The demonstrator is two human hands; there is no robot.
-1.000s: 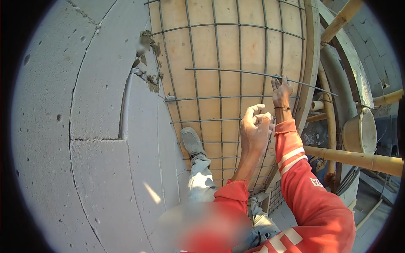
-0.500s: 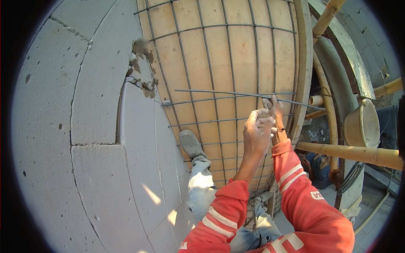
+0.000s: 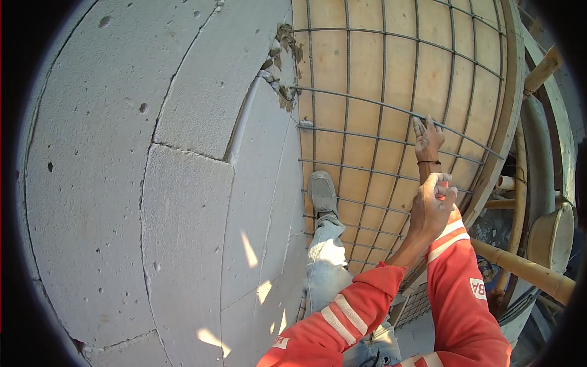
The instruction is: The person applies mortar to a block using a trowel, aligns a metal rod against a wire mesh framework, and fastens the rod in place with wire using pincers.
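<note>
**Right hand (image 3: pixel 430 142) at steel bar (image 3: pixel 394 108), left back**

Bar lies across the mesh (image 3: pixel 348 29), long axis sloping down toward picture right — at the right hand's fingertips, touching, both ends past the grip (pinching or just pushing, can't tell). Left hand (image 3: pixel 433 207) farther from bar, nearer the wearer — fingers half-curled, contents can't be told.

Pale grey blocks form a wall (image 3: pixel 104 202) along the left edge of the plywood floor (image 3: pixel 365 67), with rough mortar (image 3: pixel 285 37) near that edge. A timber board (image 3: pixel 516 79) lines the floor's right edge, bamboo poles (image 3: pixel 520 267) beyond it. Sunlight (image 3: pixel 249 249) falls on the blocks in small patches.
</note>
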